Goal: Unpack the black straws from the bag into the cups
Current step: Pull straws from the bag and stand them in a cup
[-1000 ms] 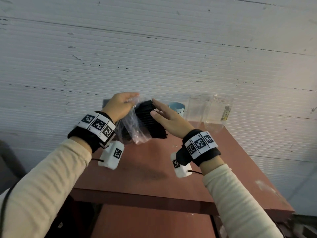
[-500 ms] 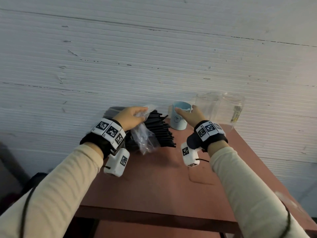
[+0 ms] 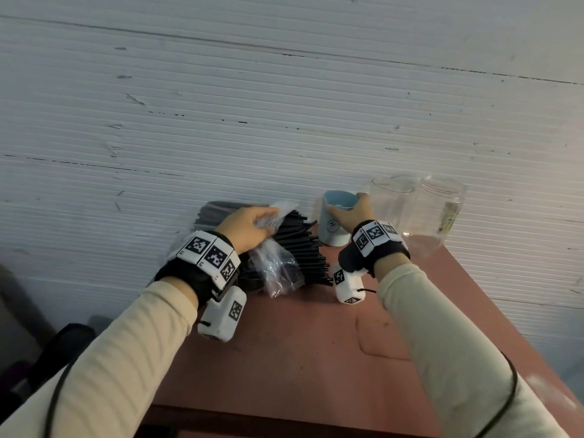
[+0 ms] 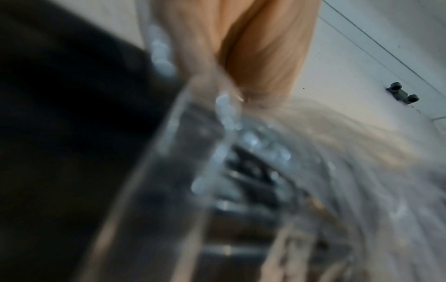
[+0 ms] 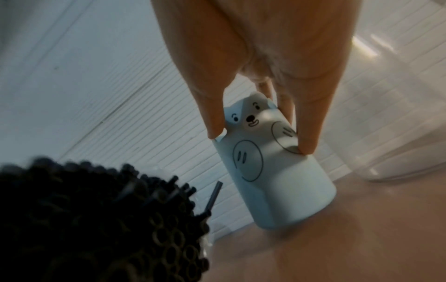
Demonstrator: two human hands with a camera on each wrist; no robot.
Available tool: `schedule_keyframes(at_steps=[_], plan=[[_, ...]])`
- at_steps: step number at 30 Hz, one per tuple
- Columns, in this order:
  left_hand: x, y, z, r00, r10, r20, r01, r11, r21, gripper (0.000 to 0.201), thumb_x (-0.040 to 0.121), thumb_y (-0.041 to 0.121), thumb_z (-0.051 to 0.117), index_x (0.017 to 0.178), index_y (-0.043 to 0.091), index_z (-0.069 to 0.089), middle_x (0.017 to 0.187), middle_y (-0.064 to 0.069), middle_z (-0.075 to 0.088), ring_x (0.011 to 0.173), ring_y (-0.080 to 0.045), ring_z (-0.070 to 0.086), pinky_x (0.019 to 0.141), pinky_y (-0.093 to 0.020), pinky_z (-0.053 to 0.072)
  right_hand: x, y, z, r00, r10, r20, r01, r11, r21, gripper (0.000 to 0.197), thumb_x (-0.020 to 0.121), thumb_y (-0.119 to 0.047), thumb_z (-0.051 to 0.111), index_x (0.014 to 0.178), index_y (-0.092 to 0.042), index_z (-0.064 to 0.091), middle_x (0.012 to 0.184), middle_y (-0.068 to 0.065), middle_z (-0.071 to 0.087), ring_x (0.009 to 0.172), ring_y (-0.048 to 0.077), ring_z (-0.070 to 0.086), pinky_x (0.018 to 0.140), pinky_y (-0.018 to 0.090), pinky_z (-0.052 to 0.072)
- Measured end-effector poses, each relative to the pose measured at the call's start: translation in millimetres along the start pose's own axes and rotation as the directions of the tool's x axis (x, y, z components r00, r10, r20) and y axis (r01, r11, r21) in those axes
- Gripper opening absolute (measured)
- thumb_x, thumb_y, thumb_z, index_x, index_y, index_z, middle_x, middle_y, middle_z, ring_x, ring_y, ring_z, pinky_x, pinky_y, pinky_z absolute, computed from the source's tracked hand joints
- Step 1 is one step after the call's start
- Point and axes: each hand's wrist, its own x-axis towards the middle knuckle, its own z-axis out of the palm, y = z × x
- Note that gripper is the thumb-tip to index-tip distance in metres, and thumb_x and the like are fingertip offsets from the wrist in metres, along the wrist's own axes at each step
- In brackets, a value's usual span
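Note:
A thick bundle of black straws (image 3: 300, 251) lies on the red-brown table (image 3: 300, 349) by the wall, its open ends towards me in the right wrist view (image 5: 96, 219). My left hand (image 3: 249, 226) grips the crumpled clear plastic bag (image 3: 275, 270) pulled back off the straws; the left wrist view shows the bag (image 4: 241, 152) blurred under the fingers. My right hand (image 3: 350, 213) holds the rim of a light blue cup (image 3: 331, 229) with a bear face (image 5: 272, 167), thumb on one side and fingers on the other.
Two clear plastic cups (image 3: 392, 203) (image 3: 439, 213) stand right of the blue cup against the white ribbed wall (image 3: 284, 121). The table's front edge (image 3: 284, 418) is near me. Dark objects (image 3: 63, 349) sit on the floor at lower left.
My right hand left the straws, reached right and took hold of the blue cup's rim. The left hand lowered the bag and the straw bundle down to the table.

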Motion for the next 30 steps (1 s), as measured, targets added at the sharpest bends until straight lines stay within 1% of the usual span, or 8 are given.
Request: schedule_keyframes(at_steps=[3, 7, 12, 16, 20, 24, 27, 30], plan=[[-2, 1, -1, 1.0, 0.01, 0.015, -0.01, 1.0, 0.023, 0.049, 0.094, 0.024, 0.06, 0.141, 0.028, 0.047, 0.149, 0.001, 0.043, 0.132, -0.019, 0.045, 0.102, -0.027, 0.036, -12, -1, -15, 0.999, -0.052, 0.01, 0.052, 0.997, 0.049, 0.083, 0.083, -0.034, 0.073, 0.144, -0.007, 0.024, 0.136, 0.016, 0.048, 0.121, 0.032, 0.052, 0.1, 0.04, 0.046], [-6, 2, -2, 0.999, 0.016, 0.039, -0.018, 0.999, 0.029, 0.05, 0.093, 0.025, 0.061, 0.141, 0.026, 0.047, 0.148, -0.003, 0.045, 0.133, -0.021, 0.045, 0.107, -0.033, 0.036, -36, 2, -45, 0.995, -0.098, 0.024, 0.096, 0.991, 0.093, 0.088, 0.078, -0.039, 0.077, 0.145, -0.013, 0.025, 0.13, 0.013, 0.052, 0.114, 0.029, 0.057, 0.097, 0.046, 0.05], [-14, 7, -3, 0.998, 0.021, 0.054, -0.022, 1.0, 0.018, 0.049, 0.093, 0.022, 0.06, 0.141, 0.025, 0.047, 0.149, -0.004, 0.043, 0.135, -0.021, 0.043, 0.11, -0.034, 0.035, -66, 18, -89, 0.996, -0.09, -0.008, 0.09, 0.982, 0.166, 0.084, 0.078, -0.032, 0.079, 0.142, -0.012, 0.03, 0.119, 0.008, 0.055, 0.106, 0.025, 0.06, 0.092, 0.043, 0.053], [-21, 14, 0, 0.998, 0.04, 0.057, -0.04, 0.999, -0.006, 0.045, 0.096, 0.021, 0.057, 0.14, 0.026, 0.048, 0.148, -0.001, 0.043, 0.121, -0.018, 0.051, 0.088, -0.024, 0.04, -78, 40, -116, 1.0, 0.01, -0.025, -0.006, 0.985, 0.172, 0.086, 0.074, -0.031, 0.081, 0.141, -0.013, 0.03, 0.12, 0.01, 0.055, 0.108, 0.027, 0.06, 0.093, 0.048, 0.053], [-27, 23, 3, 0.997, 0.057, 0.043, -0.055, 0.997, -0.044, 0.043, 0.097, 0.018, 0.055, 0.139, 0.023, 0.049, 0.149, -0.002, 0.043, 0.132, -0.017, 0.045, 0.094, -0.022, 0.033, -87, 55, -131, 0.995, 0.095, -0.023, -0.091, 0.986, 0.137, 0.09, 0.075, -0.027, 0.081, 0.144, -0.009, 0.026, 0.132, 0.015, 0.05, 0.115, 0.03, 0.055, 0.095, 0.048, 0.051], [-34, 29, 5, 0.998, 0.061, 0.012, -0.06, 0.996, -0.065, 0.042, 0.097, 0.016, 0.054, 0.137, 0.025, 0.051, 0.148, -0.002, 0.044, 0.118, -0.011, 0.051, 0.088, -0.022, 0.035, -95, 60, -134, 0.99, 0.141, -0.017, -0.14, 0.989, 0.053, 0.088, 0.076, -0.027, 0.08, 0.143, -0.008, 0.026, 0.131, 0.015, 0.049, 0.114, 0.031, 0.055, 0.093, 0.047, 0.052], [-37, 29, 4, 0.998, 0.06, -0.013, -0.061, 0.995, -0.085, 0.04, 0.095, 0.017, 0.057, 0.133, 0.027, 0.054, 0.145, -0.003, 0.048, 0.128, -0.017, 0.049, 0.094, -0.023, 0.036, -101, 59, -137, 0.987, 0.159, -0.001, -0.159, 0.987, -0.034, 0.096, 0.073, -0.034, 0.081, 0.145, -0.008, 0.022, 0.132, 0.015, 0.05, 0.108, 0.028, 0.055, 0.092, 0.047, 0.052], [-39, 30, 4, 0.998, 0.049, -0.041, -0.054, 0.991, -0.123, 0.037, 0.094, 0.018, 0.06, 0.129, 0.029, 0.057, 0.14, -0.004, 0.052, 0.125, -0.021, 0.052, 0.096, -0.027, 0.04, -107, 54, -136, 0.996, 0.081, -0.031, -0.086, 0.979, -0.185, 0.11, 0.071, -0.049, 0.079, 0.15, -0.007, 0.014, 0.145, 0.019, 0.039, 0.127, 0.033, 0.045, 0.102, 0.049, 0.044]])
